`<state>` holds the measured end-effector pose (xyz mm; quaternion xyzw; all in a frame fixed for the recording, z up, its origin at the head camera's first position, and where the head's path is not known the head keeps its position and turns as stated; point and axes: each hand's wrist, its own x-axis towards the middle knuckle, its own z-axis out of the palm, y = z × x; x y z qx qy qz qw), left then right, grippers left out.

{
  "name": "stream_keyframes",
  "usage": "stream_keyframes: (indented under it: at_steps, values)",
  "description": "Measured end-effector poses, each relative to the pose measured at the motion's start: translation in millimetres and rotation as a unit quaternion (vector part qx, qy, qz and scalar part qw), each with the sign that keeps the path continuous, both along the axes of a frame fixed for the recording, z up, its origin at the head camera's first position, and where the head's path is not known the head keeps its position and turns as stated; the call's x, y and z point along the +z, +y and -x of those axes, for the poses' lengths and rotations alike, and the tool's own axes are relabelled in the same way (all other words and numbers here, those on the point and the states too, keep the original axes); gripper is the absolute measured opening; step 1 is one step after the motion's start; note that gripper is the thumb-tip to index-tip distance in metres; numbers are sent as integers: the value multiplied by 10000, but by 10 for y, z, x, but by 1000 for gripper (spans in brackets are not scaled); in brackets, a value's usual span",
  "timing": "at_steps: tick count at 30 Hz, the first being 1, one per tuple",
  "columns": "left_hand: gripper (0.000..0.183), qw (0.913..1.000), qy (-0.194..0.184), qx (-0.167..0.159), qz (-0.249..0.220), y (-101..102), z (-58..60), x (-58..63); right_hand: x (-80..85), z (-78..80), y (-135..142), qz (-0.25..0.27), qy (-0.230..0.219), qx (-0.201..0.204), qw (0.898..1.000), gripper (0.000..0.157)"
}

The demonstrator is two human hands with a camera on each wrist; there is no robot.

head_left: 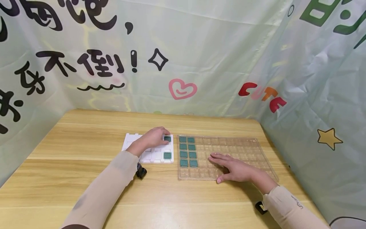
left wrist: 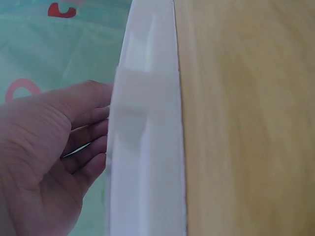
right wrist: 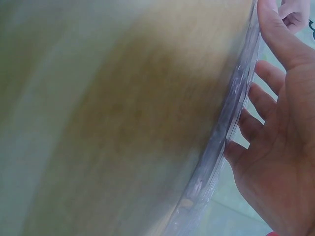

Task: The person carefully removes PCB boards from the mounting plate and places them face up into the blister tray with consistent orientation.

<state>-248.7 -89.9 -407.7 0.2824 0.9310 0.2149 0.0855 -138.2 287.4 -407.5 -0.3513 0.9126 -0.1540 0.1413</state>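
Observation:
My left hand (head_left: 152,138) reaches over the white tray (head_left: 127,138), its thumb and fingers pinching a small green circuit board (head_left: 167,139) at the tray's far right corner. A second green board lies in the near right corner of that tray. In the left wrist view the fingertips are hidden behind the white tray's edge. My right hand (head_left: 235,168) rests with spread, fairly straight fingers on the clear plastic tray (head_left: 228,146). Two columns of green boards (head_left: 183,154) fill the left end of the clear tray. In the right wrist view its rim (right wrist: 216,142) runs beside the fingers.
Both trays lie side by side on a wooden table (head_left: 85,143), with a narrow gap between them. Black wrist straps show under the left sleeve (head_left: 114,178) and the right sleeve (head_left: 288,203). A printed cloth (head_left: 214,63) hangs behind the table and along its sides.

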Motion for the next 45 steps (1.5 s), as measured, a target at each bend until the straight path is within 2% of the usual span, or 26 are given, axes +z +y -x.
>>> stream_keyframes:
  at_steps: [12,20,28,35,45]
  values:
    - [38,9999,-13,161,-10,26,15,-66,-25,-14,2,56,-57,26,10000,89]
    - [37,9996,-101,250,-15,40,6,-69,-46,-21,6,59,-73,41,9999,89]
    - [36,9992,-125,314,-216,20,-29,-56,-54,-19,6,28,-71,40,10000,89]
    - [37,9995,134,189,-227,13,-37,-34,-45,-15,10,18,-64,51,10000,89]
    - [36,9979,572,-24,-298,30,-90,77,15,29,10,10,-117,-16,9999,90]
